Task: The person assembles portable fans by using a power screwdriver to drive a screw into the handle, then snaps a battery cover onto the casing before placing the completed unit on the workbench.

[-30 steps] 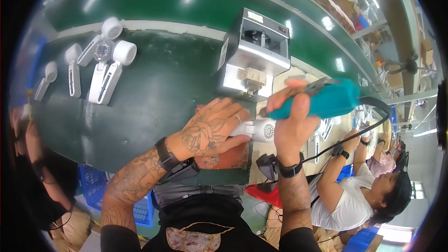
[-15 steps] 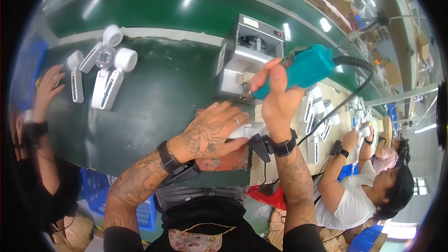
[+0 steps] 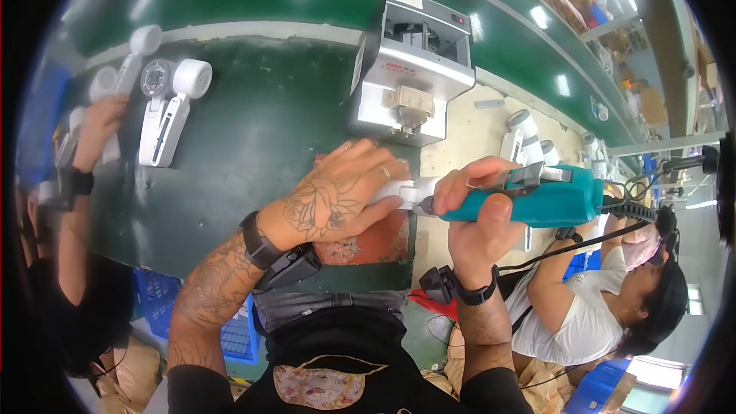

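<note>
Under my left hand (image 3: pixel 328 201) lies a white device part (image 3: pixel 405 195), pinned down on a worn reddish-brown pad (image 3: pixel 387 245); the palm and fingers hide most of it. My left fingers close around it. In my right hand (image 3: pixel 483 239) is a teal electric screwdriver (image 3: pixel 556 198), held roughly level. Its nose points left and meets the right end of the white part; whether the bit sits in a screw cannot be made out. A black cable leaves the tool's rear on the right.
A silver screw feeder (image 3: pixel 414 69) stands beyond my hands. White handheld fans (image 3: pixel 170 119) lie at the left, where another person's hand (image 3: pixel 100 126) grasps one. More white fans (image 3: pixel 521 130) lie at the right. A co-worker (image 3: pixel 575 299) sits there. A blue crate (image 3: pixel 157 299) is below the bench.
My right hand has brought the screwdriver down from the screw feeder to the white part, turning it level. The neighbour's hand at the left has taken hold of a fan.
</note>
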